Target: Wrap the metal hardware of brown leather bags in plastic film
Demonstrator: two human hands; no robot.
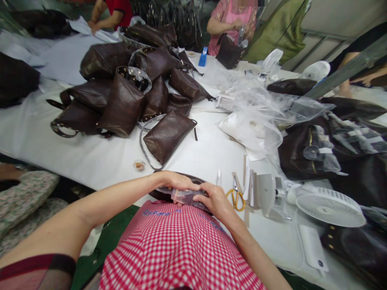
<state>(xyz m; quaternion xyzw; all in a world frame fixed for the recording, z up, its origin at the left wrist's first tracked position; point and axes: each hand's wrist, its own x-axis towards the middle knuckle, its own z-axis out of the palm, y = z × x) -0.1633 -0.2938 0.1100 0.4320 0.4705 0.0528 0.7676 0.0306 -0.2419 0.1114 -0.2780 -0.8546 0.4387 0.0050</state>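
Observation:
At the table's near edge, against my checkered apron, lies a dark brown leather bag (157, 194), mostly covered by my hands. My left hand (179, 182) reaches across the top of it, with fingers closed on a piece of clear plastic wrap (183, 196). From the other side my right hand (213, 198) pinches the same wrap between thumb and fingers. The fingertips of both hands nearly meet. What lies under the wrap cannot be made out. Just beyond stands another brown leather bag (169, 135) with a grey-wrapped strap.
Brown bags (122, 104) are heaped at the back left. Yellow-handled scissors (236, 194) and a white fan (329, 206) lie to my right. Clear plastic bags (250, 125) are piled beyond them. A co-worker in pink (231, 24) handles a bag across the table.

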